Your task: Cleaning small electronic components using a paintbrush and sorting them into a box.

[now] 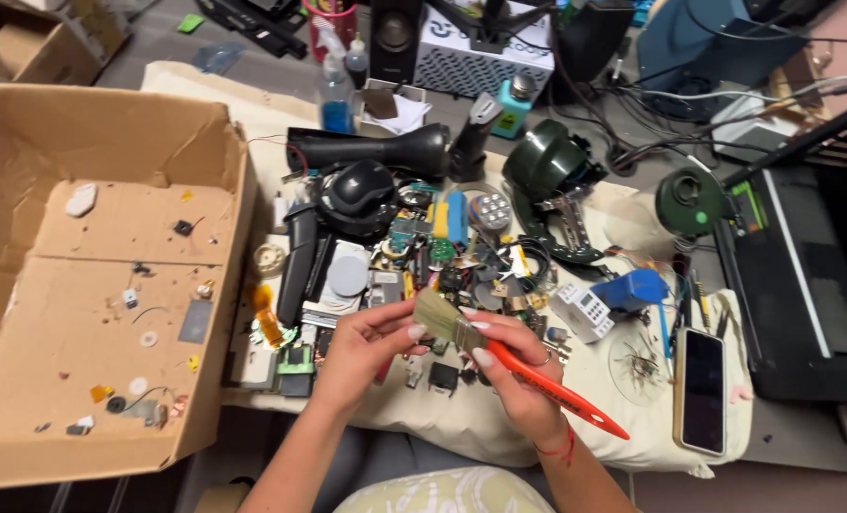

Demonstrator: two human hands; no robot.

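— What do we see in the middle?

— We see a flat paintbrush with a red plastic handle (pixel 499 353), held over the pale cloth (pixel 461 418). Our right hand (pixel 517 370) grips it tight. Our left hand (pixel 367 347) pinches its tan bristles.

— And around it?

— We see a heap of small electronic parts (pixel 423 266) just behind, a black phone (pixel 702 378) to the right, and an open brown cardboard box (pixel 101 275) to the left.
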